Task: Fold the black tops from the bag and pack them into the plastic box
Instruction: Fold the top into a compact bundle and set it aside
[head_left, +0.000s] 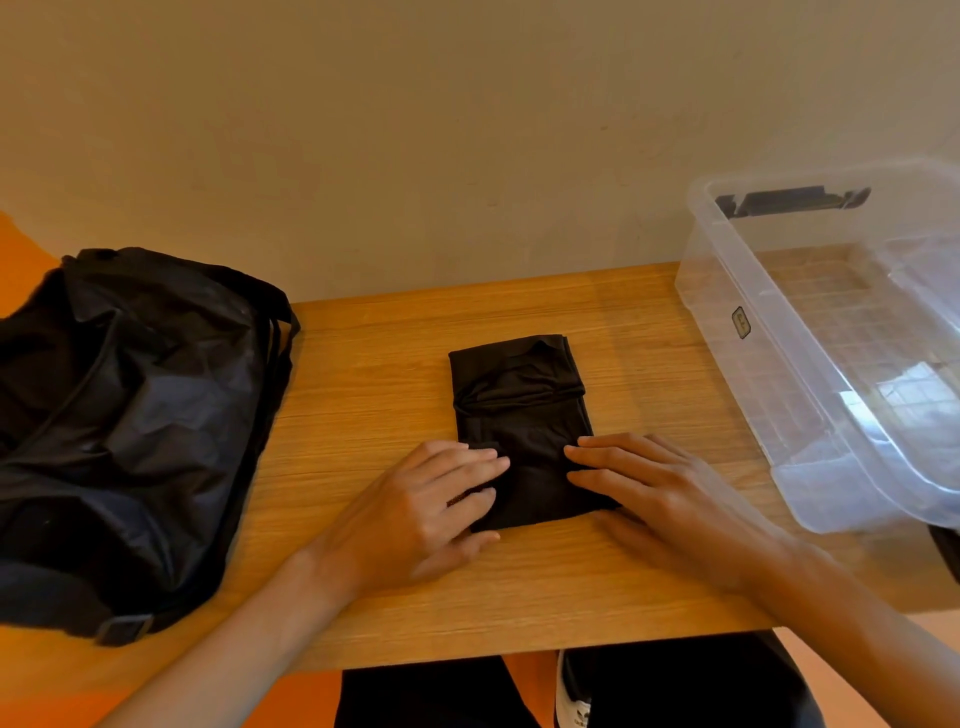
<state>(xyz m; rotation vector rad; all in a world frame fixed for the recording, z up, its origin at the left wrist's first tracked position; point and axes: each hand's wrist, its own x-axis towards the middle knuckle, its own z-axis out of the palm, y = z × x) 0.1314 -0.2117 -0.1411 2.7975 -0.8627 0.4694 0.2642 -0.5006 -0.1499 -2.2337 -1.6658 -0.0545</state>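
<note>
Nearest, at six o'clock: dark trousers (675, 686) and a white shoe (571, 701) below the worktop (363, 364) edge. Above, left hand (431, 504) and right hand (660, 488), both flat, fingers spread, pressing the near end of a folded black top (519, 400) at the centre, gripping nothing. At nine o'clock, a black bag (130, 415), well apart from the top. At three o'clock, a clear plastic box (753, 364), open, holding no clothing.
</note>
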